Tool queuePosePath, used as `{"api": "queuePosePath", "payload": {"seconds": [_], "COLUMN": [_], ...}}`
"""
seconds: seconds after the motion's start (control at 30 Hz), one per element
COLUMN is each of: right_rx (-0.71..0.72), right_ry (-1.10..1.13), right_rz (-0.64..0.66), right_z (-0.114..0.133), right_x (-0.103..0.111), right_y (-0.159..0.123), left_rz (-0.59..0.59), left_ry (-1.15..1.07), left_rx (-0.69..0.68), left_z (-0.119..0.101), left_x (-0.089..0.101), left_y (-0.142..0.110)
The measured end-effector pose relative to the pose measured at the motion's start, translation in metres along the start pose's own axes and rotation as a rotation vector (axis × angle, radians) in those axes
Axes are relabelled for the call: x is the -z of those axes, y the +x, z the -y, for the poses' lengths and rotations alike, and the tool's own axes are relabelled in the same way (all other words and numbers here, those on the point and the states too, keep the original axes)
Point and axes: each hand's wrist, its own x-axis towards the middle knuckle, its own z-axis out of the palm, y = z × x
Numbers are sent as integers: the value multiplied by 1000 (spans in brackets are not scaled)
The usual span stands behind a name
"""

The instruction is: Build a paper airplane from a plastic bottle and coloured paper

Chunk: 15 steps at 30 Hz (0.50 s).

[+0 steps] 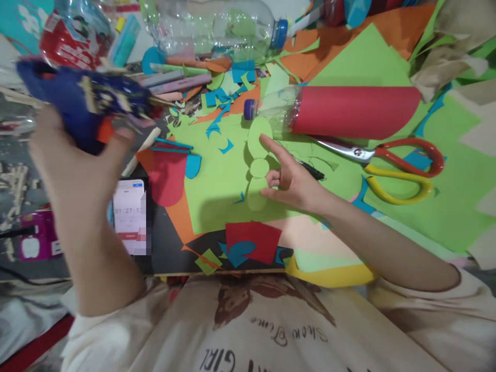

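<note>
My left hand [83, 150], raised at the left, is wrapped round the handle of a blue hot glue gun [73, 98]. The gun is blurred, with strands of dried glue stuck on its body, and its nozzle points right. Over the middle of the table, my right hand [292, 181] has its index finger and thumb spread apart, the other fingers curled. Its fingertips touch the upper and lower lobes of a light green paper propeller cutout [259, 168], which has a round centre. The cutout rests on a large green paper sheet [217, 191].
Beyond my right hand lie a red-wrapped plastic bottle [349, 111] and scissors [403, 160]. A large clear bottle [217, 31] lies at the back. Paper scraps [220, 98] and markers [182, 82] are scattered about. A phone [129, 217] showing a timer sits near my left forearm.
</note>
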Motion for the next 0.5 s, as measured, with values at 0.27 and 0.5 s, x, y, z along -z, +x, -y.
{"api": "queuePosePath", "payload": {"seconds": [0.27,0.5], "right_rx": [33,15], "right_ry": [-42,-81], "right_rz": [-20,-24], "right_z": [-1,0], "right_x": [7,7], "right_y": [2,2], "left_rz": [101,178], "left_ry": [-178,-212], "left_rx": [-165,-120], "left_z": [-31,-29], "left_x": [-54,-61], "left_y": [-52,-66]}}
